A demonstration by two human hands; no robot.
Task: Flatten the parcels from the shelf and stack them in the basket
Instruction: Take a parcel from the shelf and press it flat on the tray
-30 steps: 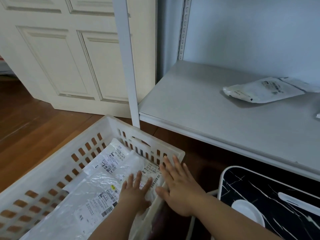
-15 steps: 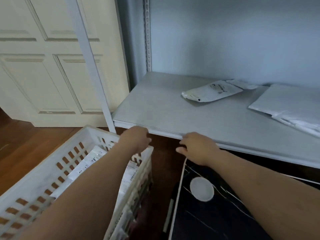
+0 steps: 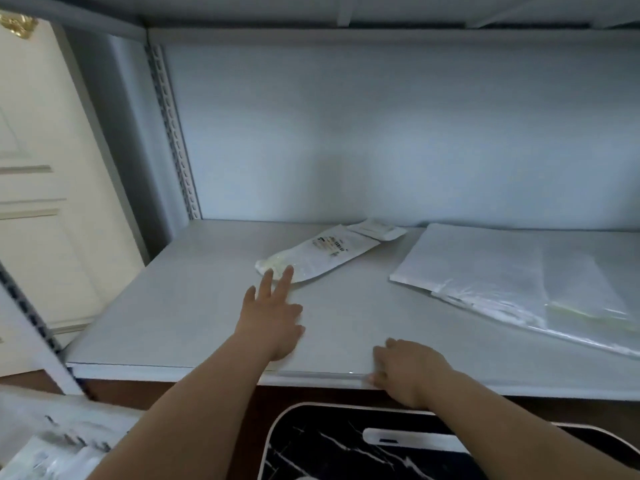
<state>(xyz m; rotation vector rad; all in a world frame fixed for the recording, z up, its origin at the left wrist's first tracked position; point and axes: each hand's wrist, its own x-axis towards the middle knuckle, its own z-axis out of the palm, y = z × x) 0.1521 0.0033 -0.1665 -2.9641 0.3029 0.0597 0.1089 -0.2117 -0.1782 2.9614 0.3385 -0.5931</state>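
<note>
Since a moment ago our left hand (image 3: 268, 317) has left the basket and reaches, fingers spread, to touch the small parcel (image 3: 320, 252) mid-shelf (image 3: 156, 306), while our right hand (image 3: 407, 370), fingers curled, grips the shelf's front edge, so the next pickup begins.

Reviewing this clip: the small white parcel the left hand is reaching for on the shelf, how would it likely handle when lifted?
The small white parcel looks like a thin plastic mailer, so probably floppy and light. Its glossy film may slide on the smooth shelf. The left hand reaches it with fingers spread.
</note>
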